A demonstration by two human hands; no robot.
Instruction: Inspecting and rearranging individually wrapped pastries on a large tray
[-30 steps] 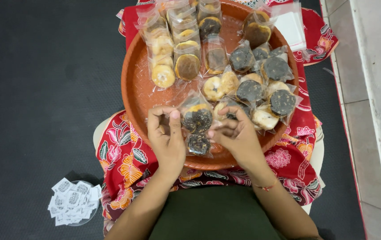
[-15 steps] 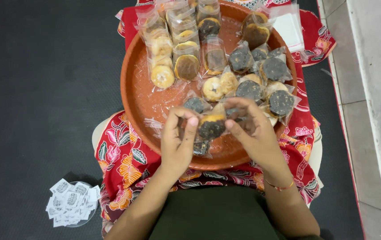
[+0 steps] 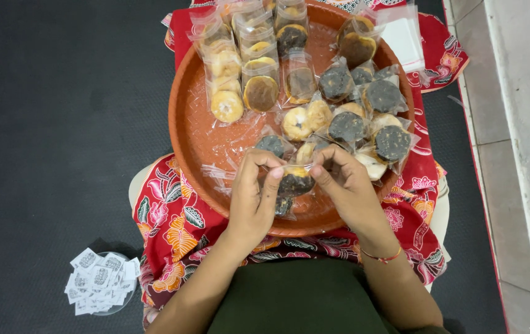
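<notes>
1. The left hand (image 3: 254, 193) and the right hand (image 3: 346, 185) are meeting over the near edge of the round orange-brown plastic tray (image 3: 193, 139); between them they are holding a small clear plastic bag with dark and pale round biscuits inside (image 3: 294, 181).
2. The left thumb and fingertips are pinching the bag's left side; the right thumb and forefinger are pinching its right side; the other fingers are curling in loosely; this two-sided grip seems meant to keep the thin film taut and the biscuits from slipping.
3. The bag is hanging just above the tray's near edge, so anything dropped would be landing on the tray.
4. Along the tray's far edge, tall clear packets of stacked pale and brown biscuits (image 3: 258, 68) are lying side by side in rows; at its right edge, small bags of dark biscuits (image 3: 376, 102) are piling loosely against one another.
5. The tray is resting on a red floral cloth (image 3: 172, 229) that is draping over the person's lap, which is keeping it steady and within reach.
6. A stack of empty clear bags (image 3: 404, 37) is lying at the tray's far right edge; a heap of small white printed sachets (image 3: 99, 280) is sitting on the dark floor mat (image 3: 54, 124), well apart to the left.
</notes>
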